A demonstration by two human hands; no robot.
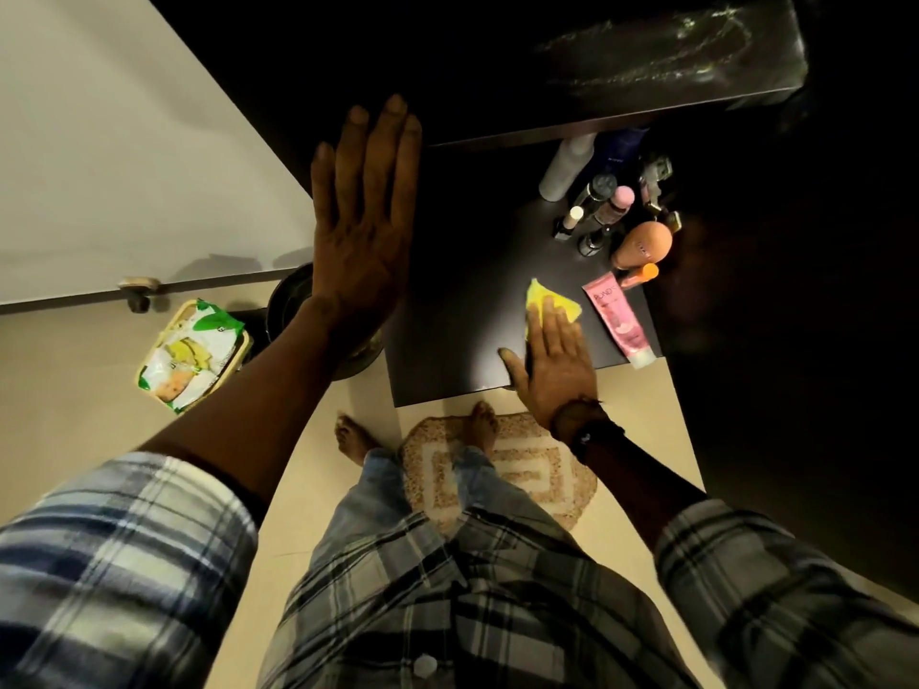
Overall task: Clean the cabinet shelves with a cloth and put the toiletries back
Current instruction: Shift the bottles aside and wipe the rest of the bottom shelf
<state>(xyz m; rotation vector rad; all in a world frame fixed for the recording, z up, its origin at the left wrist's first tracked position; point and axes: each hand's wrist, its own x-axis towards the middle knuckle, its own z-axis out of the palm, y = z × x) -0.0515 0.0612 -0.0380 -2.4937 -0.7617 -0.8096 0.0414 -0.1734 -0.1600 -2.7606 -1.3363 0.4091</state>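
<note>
The small yellow cloth (pixel 549 303) lies flat on the dark matte cabinet shelf (pixel 462 310), a little right of the frame's centre, pinned under the fingers of the right hand (pixel 552 363). It looks soft, thin and very light, so it probably bunches or slides unless pressed with a flat palm; the sensible hold is just that, spread fingers on top, not a pinch at one corner. The right hand is open and flat, fingers together and pointing toward twelve o'clock, the thumb splayed out toward nine o'clock along the shelf's front part, the wrist with a dark watch strap reaching in from five o'clock out of a checked sleeve. The left hand (pixel 360 226) is also open, grasping nothing, its palm laid flat against the dark cabinet side panel (pixel 278 92) at about ten o'clock from the cloth, apparently bracing the body, with the forearm stretched straight from the lower left. At two o'clock from the cloth stands a cluster of toiletry bottles (pixel 611 201), tall and narrow, likely easy to topple if the wiping sweep reaches them; a peach rounded bottle (pixel 644 243) stands nearest. A pink squeeze tube (pixel 616 315) lies on its side just beside the cloth at three o'clock, its cap overhanging the shelf's front edge, light and apt to roll off.
</note>
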